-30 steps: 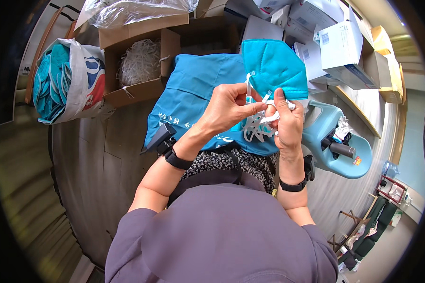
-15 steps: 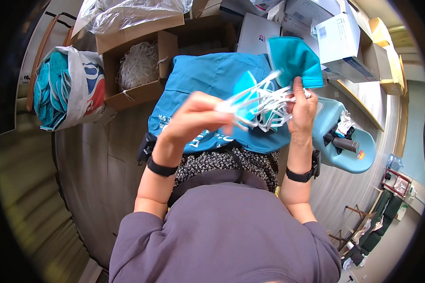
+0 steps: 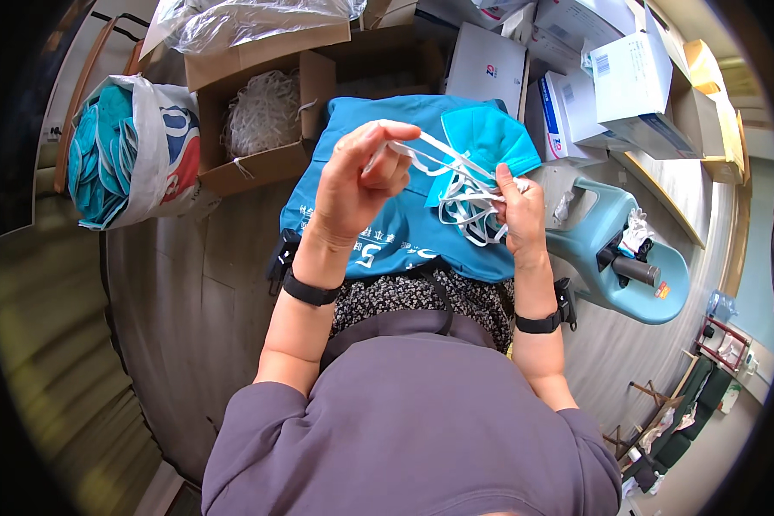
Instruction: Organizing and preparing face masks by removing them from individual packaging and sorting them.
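Observation:
My right hand [image 3: 523, 206] grips several teal face masks [image 3: 490, 138] at their near edge, thumb on top. White ear loops [image 3: 469, 206] hang from them in a tangled bunch. A few of these loops run to my left hand [image 3: 357, 176], which is closed on them with the index finger hooked through and the straps drawn taut. Both hands are above a blue apron [image 3: 365, 129] with white printing, spread across my lap. How many masks are stacked cannot be made out.
At the left stands a white bag [image 3: 159, 163] filled with teal masks. Beside it, a cardboard box [image 3: 206, 103] holds a heap of white elastic cords [image 3: 267, 112]. White cartons [image 3: 632, 82] are piled at the back right. A light-blue plastic stool [image 3: 611, 224] stands right of my lap.
The masks in my right hand have come lower and to the left. My left hand has moved up and stretches some loops away from the bunch.

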A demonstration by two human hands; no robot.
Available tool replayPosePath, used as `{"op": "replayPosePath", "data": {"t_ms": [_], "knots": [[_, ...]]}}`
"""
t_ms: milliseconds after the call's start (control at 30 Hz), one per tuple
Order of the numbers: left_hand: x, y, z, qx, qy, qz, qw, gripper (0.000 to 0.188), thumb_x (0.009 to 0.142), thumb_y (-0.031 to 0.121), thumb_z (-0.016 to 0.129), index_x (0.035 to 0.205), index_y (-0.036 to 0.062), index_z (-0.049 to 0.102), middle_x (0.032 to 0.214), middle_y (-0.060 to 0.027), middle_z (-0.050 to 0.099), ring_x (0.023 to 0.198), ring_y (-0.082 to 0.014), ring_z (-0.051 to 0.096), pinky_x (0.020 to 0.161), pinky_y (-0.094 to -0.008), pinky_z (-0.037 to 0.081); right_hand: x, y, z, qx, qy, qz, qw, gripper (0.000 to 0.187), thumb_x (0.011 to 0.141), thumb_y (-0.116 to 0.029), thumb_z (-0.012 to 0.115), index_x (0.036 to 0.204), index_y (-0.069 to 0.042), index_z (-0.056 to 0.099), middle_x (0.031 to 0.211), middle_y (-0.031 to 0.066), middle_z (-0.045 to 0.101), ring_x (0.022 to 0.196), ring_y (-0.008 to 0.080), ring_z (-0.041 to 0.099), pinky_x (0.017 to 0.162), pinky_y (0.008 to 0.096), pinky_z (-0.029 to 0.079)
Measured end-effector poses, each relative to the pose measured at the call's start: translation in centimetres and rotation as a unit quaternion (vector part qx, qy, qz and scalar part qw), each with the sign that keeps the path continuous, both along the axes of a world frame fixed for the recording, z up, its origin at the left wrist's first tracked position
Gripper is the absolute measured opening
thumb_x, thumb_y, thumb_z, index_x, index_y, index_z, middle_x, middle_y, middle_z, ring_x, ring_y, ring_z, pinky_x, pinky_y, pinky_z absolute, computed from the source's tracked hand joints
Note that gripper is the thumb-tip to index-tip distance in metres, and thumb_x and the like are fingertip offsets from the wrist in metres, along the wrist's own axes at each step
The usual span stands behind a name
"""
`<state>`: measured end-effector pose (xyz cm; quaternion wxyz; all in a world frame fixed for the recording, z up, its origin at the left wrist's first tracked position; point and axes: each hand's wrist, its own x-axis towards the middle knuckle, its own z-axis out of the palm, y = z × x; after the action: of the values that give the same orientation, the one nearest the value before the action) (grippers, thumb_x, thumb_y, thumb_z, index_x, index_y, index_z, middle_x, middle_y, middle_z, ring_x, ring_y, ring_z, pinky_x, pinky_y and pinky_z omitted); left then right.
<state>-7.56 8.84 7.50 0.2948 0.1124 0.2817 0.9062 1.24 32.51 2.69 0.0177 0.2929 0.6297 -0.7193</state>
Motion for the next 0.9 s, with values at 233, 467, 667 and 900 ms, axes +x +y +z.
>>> {"op": "replayPosePath", "data": {"t_ms": [233,467,667,900], "knots": [[0.0,-0.4,1.7,-0.181,-0.063,-0.028,0.981,0.041,0.103,0.029,0.05,0.119,-0.006,0.063,0.054,0.0091,0.025,0.047,-0.0031,0.022,0.045,-0.0232,0.018,-0.2,1.3,1.2,0.228,0.074,-0.132,0.962,0.036,0.093,-0.03,0.071,0.107,0.002,0.069,0.077,0.0031,0.064,0.058,0.0034,0.049,0.05,0.0205,0.038],[0.4,-0.5,3.5,-0.321,0.096,-0.13,0.933,0.034,0.1,0.03,0.059,0.104,0.0001,0.075,0.057,0.0106,0.033,0.051,-0.0006,0.026,0.047,-0.022,0.018,-1.6,-2.0,7.1,0.181,0.272,0.157,0.932,0.022,0.089,-0.002,0.069,0.11,0.004,0.068,0.12,0.0091,0.07,0.065,0.0053,0.052,0.063,0.0218,0.046],[0.2,-1.0,4.1,-0.366,0.167,-0.212,0.891,0.031,0.097,0.03,0.066,0.096,0.002,0.077,0.06,0.009,0.042,0.057,-0.0014,0.031,0.049,-0.0234,0.023,-2.5,-4.6,6.4,0.161,0.291,0.314,0.889,0.031,0.082,-0.001,0.071,0.113,-0.008,0.07,0.098,0.0164,0.072,0.074,0.0169,0.067,0.066,0.0257,0.052],[0.9,-0.5,3.2,-0.416,0.138,-0.201,0.876,0.033,0.097,0.033,0.065,0.087,0.0032,0.075,0.061,0.0089,0.044,0.058,-0.0016,0.033,0.051,-0.0225,0.024,-1.7,-2.8,6.5,0.384,0.304,0.218,0.844,0.028,0.075,0.001,0.067,0.101,-0.007,0.073,0.093,0.0144,0.072,0.079,0.0294,0.07,0.069,0.0308,0.055]]}}
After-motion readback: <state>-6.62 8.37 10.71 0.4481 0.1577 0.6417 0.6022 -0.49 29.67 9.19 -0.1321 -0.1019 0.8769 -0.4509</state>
